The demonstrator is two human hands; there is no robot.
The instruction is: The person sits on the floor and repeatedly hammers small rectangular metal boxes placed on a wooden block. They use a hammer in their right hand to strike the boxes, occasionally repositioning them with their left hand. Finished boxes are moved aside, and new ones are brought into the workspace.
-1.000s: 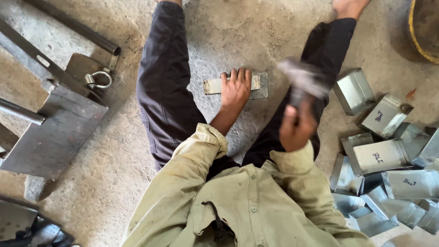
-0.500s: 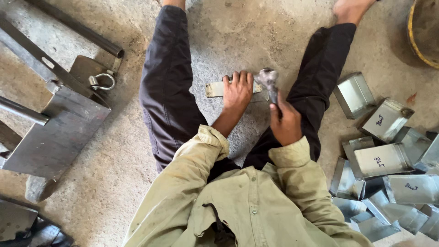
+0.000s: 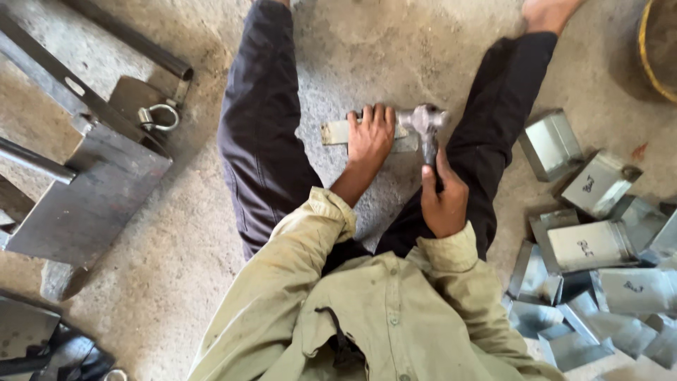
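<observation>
While the left hand (image 3: 371, 137) pins the flat metal strip (image 3: 337, 132) to the concrete floor (image 3: 381, 49), the right hand (image 3: 443, 201) has the hammer (image 3: 423, 121) head down at the strip's right end, just beside the left fingertips. My take on doing this well: keep the strip pressed dead flat so it can't bounce, land the hammer face square rather than on an edge, and keep those holding fingers back from the strike spot, because they look pretty close right now.

Pose-wise, the left hand is palm down, all 4 fingers stretched out flat over the strip, nothing gripped, just pressing. The right hand is wrapped fully closed around the lower hammer handle, thumb lying up along it, wrist resting against the right thigh. The strip sits on the floor between the 2 spread legs. A pile of folded sheet-metal boxes (image 3: 591, 243) lies off to the right, well apart from the work.
</observation>
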